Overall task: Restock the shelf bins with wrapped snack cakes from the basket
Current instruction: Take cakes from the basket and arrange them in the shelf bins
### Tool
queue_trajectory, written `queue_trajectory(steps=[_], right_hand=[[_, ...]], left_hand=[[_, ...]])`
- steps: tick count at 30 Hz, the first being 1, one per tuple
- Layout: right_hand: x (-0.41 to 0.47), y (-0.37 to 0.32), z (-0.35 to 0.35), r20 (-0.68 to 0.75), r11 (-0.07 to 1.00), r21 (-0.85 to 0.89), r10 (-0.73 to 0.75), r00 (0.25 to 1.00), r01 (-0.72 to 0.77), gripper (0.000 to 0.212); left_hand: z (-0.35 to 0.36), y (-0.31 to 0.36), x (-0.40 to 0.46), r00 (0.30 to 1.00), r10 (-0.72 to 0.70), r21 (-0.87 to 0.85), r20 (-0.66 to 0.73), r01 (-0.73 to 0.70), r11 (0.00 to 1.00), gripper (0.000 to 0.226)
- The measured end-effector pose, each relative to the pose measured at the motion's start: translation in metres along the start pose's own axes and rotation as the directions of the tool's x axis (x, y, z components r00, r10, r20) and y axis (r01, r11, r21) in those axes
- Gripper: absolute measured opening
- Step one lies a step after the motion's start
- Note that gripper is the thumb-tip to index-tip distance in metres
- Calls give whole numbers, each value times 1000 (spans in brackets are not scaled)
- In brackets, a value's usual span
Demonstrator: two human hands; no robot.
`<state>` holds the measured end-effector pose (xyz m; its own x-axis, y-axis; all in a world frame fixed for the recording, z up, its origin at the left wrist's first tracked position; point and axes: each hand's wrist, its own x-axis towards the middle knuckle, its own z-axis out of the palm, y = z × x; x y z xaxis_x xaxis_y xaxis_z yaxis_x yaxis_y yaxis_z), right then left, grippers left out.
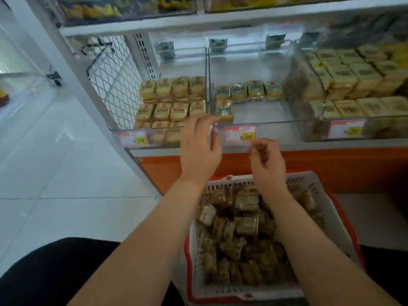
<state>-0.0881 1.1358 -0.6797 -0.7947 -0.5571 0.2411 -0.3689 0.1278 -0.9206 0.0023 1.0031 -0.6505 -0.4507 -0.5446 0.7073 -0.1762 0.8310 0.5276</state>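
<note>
both hands up at the clear bin fronts, mid-frame. left hand fingers loosely spread, tips touching the front lip of the middle bin, nothing held. right hand lower, just right of it, fingers curled in; can't tell if anything's pinched there, too blurred. wrapped snack cakes piled in the white basket w/ red rim, lower centre-right, below the forearms. middle bin only has one back row plus a single cake front-left; left bin nearly full. looks like between placements: next move prob. reach down into basket, grab cakes, set them in the middle bin's bare front.
</note>
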Motion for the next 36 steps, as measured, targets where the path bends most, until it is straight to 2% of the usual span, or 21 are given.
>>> queue_trajectory(steps=[2, 3, 6, 9, 10, 11, 12, 14, 16, 18, 20, 23, 25, 28, 30, 32, 34, 36], right_hand=[[-16, 24, -12, 38, 987, -56, 150, 988, -148, 19], [-24, 37, -17, 83, 968, -134, 226, 971, -214, 19], [-46, 78, -33, 256, 853, -444, 415, 873, -275, 13], [-71, 104, -50, 356, 729, -617, 594, 721, -296, 20], [-82, 107, -53, 371, 688, -667, 639, 674, -285, 25], [-93, 114, -52, 390, 660, -714, 651, 651, -232, 33], [-105, 118, -49, 411, 631, -759, 654, 636, -158, 43], [-126, 125, -43, 406, 564, -819, 696, 592, -102, 56], [-138, 127, -40, 401, 528, -848, 708, 581, -58, 46], [-135, 119, -42, 419, 541, -840, 699, 579, -46, 34], [-124, 103, -46, 432, 626, -765, 673, 601, -151, 31], [-96, 77, -54, 406, 721, -509, 682, 608, -470, 25], [-80, 65, -56, 387, 663, -326, 744, 544, -674, 34], [-70, 51, -56, 384, 560, -169, 795, 469, -811, 32], [-67, 49, -56, 409, 537, -101, 790, 457, -837, 36], [-64, 44, -58, 462, 522, -9, 758, 460, -853, 32], [-64, 37, -59, 492, 486, 97, 735, 466, -869, 25], [-64, 28, -60, 531, 474, 162, 698, 481, -866, 24]], left_hand=[[13, 18, -66, 963, -105, 7, 249, 107, 994, 22], [18, 22, -98, 896, -193, 56, 401, 186, 981, 23], [22, 18, -173, 579, -374, 171, 724, 375, 911, 24], [11, 13, -207, 270, -458, 288, 847, 490, 823, 27], [7, 12, -209, 199, -491, 339, 848, 508, 792, 27], [5, 10, -211, 160, -519, 377, 839, 516, 769, 27], [5, 9, -211, 148, -531, 392, 834, 517, 761, 27], [4, 10, -206, 168, -531, 389, 831, 508, 769, 23], [3, 16, -203, 195, -538, 388, 820, 502, 773, 22], [2, 21, -201, 225, -533, 365, 816, 514, 776, 23], [2, 27, -198, 256, -458, 295, 851, 489, 821, 26], [2, 33, -194, 216, -273, 165, 937, 417, 894, 50], [2, 36, -187, 228, -311, 137, 923, 559, 818, 60], [0, 37, -172, 347, -434, 82, 831, 696, 714, 30], [-4, 37, -160, 379, -458, 22, 804, 751, 659, 21], [-9, 41, -150, 348, -471, -13, 811, 816, 578, 19], [-14, 45, -143, 286, -450, -40, 846, 875, 482, 19], [-17, 48, -141, 281, -410, -77, 868, 890, 449, 24]])
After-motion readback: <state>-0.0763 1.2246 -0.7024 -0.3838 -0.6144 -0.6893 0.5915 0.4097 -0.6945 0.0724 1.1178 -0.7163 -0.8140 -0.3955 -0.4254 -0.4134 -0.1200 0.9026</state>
